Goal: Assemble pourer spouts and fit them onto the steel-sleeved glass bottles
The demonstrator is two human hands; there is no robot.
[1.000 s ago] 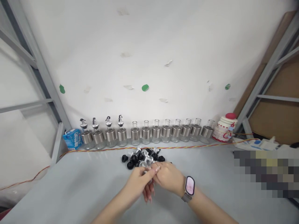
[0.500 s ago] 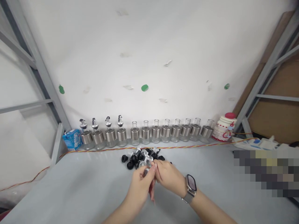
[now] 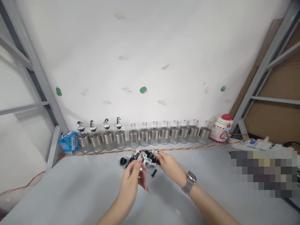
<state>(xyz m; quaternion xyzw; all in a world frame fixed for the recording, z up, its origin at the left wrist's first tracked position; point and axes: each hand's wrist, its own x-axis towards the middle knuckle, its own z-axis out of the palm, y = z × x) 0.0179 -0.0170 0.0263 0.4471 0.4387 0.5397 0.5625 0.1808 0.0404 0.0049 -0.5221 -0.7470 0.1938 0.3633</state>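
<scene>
My left hand is closed, with thumb and fingers pinching a small silver pourer part that the fingers mostly cover. At the right side of a heap of silver and black pourer parts is my right hand, wearing a watch. Its thumb and fingertips are pinched together at the heap's edge; what lies between them is hidden. One small black piece lies on the table between the hands, apart from the heap. A round black stopper sits at the heap's left end.
Behind the heap stand several open glass bottles with steel bands. Left of them, several bottles carry pourers. A blue carton and a cake-shaped jar flank the row. A twisted red-yellow wire crosses the grey table.
My hands, together half a second ago, have separated. The right hand has reached out to the heap's right side; the left has shifted left with the silver part. The small black piece now shows.
</scene>
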